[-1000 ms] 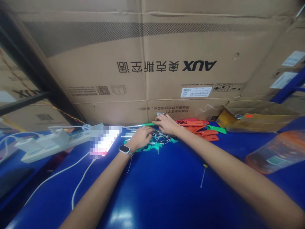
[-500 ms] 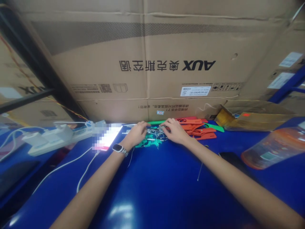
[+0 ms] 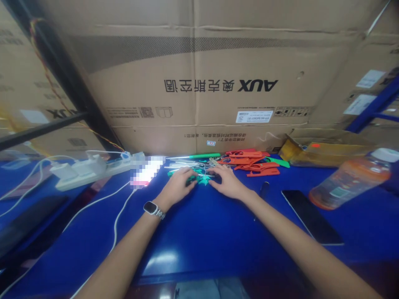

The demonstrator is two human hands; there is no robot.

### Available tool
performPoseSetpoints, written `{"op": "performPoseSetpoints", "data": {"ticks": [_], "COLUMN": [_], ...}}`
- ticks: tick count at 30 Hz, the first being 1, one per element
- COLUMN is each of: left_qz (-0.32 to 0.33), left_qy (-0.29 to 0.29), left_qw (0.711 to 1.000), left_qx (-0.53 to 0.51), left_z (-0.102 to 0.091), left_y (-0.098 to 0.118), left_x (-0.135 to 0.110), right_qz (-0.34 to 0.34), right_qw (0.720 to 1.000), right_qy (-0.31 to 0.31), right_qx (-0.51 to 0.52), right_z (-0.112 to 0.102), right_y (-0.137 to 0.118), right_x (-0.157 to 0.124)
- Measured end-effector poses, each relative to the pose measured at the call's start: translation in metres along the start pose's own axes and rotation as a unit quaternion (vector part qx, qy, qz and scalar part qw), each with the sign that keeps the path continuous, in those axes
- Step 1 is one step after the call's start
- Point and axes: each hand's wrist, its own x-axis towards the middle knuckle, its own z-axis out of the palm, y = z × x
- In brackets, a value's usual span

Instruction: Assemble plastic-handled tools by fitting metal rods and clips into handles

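My left hand (image 3: 179, 185), with a watch (image 3: 151, 208) on its wrist, is at the left side of a pile of small green plastic pieces (image 3: 204, 179). Its thumb and fingers are apart and curved about the near edge of the pile. Facing it from the right, my right hand (image 3: 229, 182) has its thumb and fingers spread at the same pile. Whether either one pinches a piece is hard to make out. Thin metal rods (image 3: 181, 164) and whitish wires lie just behind, near a green-handled screwdriver (image 3: 204, 156). Orange plastic handle-like parts (image 3: 249, 160) are heaped beyond my right hand.
A lit phone (image 3: 148, 172) on a cable and a white power strip (image 3: 93, 172) are at the left. To the right lie a dark phone (image 3: 311, 218), a drink bottle (image 3: 352, 180) and an open cardboard box (image 3: 327, 149). A big carton (image 3: 193, 62) walls the back.
Both hands have come nearer, from the rods and wires to the front of the green pieces. The view has shifted, uncovering the dark phone on the right.
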Motion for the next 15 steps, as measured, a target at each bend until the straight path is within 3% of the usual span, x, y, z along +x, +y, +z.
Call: {"op": "performPoseSetpoints", "data": {"ticks": [7,11,15], "left_qz": [0.065,0.104,0.122], "left_qy": [0.007,-0.031,-0.075], "left_qw": [0.998,0.994,0.990], "left_qx": [0.009,0.021,0.007], "left_z": [0.011,0.025,0.045], "left_y": [0.026,0.056,0.088], "left_x": [0.003,0.016,0.034], "right_qz": [0.063,0.162,0.305], "right_qw": [0.988,0.976,0.934], "right_qy": [0.140,0.139,0.106], "right_qx": [0.000,-0.042,-0.152], "right_z": [-0.023,-0.035,-0.045], "right_y": [-0.003,-0.011,-0.014], "right_x": [-0.045,-0.078,-0.101]}}
